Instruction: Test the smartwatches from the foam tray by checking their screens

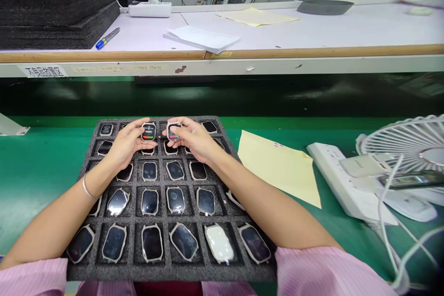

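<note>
Green bench matting (41, 166) carries a dark foam tray (163, 270) of watch bodies in compartments. At its far rows, the left hand (126, 145) pinches a lit watch (148, 132); beside it, the right hand (194, 141) grips another lit watch (173, 131) (screens glowing). Yellow paper (277, 166), a power strip (335, 171) and a white fan (405, 141) lie rightward.

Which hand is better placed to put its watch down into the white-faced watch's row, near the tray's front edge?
Probably the right hand. The white watch lies right of the tray's middle, beneath the right forearm. The left hand would have to cross over.
</note>
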A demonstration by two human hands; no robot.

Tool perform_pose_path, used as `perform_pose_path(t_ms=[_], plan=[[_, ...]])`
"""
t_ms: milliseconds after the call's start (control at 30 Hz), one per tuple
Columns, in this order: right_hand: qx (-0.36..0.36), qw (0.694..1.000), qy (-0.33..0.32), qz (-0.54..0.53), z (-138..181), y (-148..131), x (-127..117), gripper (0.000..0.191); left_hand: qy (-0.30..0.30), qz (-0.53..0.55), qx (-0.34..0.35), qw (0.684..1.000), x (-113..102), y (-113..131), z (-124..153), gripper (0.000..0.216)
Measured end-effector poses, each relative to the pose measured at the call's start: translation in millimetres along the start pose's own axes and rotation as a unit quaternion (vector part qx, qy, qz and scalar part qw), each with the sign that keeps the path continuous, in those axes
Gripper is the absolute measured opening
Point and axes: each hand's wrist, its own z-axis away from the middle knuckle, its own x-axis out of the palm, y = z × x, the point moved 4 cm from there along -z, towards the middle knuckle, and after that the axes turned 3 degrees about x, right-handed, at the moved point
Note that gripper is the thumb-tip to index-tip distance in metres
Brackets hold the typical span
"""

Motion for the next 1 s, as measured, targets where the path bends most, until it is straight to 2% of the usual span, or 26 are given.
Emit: perform_pose_path(t_ms=[233,400,600,700,800,833,867,933,967,1000], plan=[[0.015,1.000,-0.015,-0.012,-1,2,2,0.017,0.020,-0.074,0.053,0.996,-2,4,2,0.031],[0.034,0.997,-0.040,-0.064,-2,5,4,0.031,-0.002,-0.106,0.085,0.991,-2,5,1,0.050],[0.003,0.996,-0.069,-0.063,-3,-1,0,0.050,-0.045,-0.082,0.076,0.993,0,10,-1,0.072],[-0.020,0.998,-0.064,-0.021,-13,-9,-5,0.058,-0.062,-0.102,0.063,0.991,-5,18,-11,0.064],[-0.049,0.989,-0.037,0.133,-29,-17,-11,0.053,-0.076,-0.222,0.114,0.965,-15,29,-28,0.058],[-0.064,0.971,-0.026,0.229,-34,-20,-12,0.051,-0.080,-0.279,0.143,0.946,-18,31,-33,0.057],[-0.080,0.938,-0.016,0.337,-39,-22,-12,0.049,-0.085,-0.343,0.166,0.921,-19,32,-38,0.056],[-0.108,0.849,0.004,0.517,-47,-24,-11,0.046,-0.092,-0.462,0.188,0.862,-20,31,-46,0.050],[-0.117,0.812,0.011,0.572,-49,-24,-11,0.044,-0.093,-0.507,0.189,0.836,-20,28,-49,0.046],[-0.121,0.789,0.013,0.602,-50,-23,-10,0.043,-0.093,-0.542,0.189,0.814,-18,26,-52,0.042]])
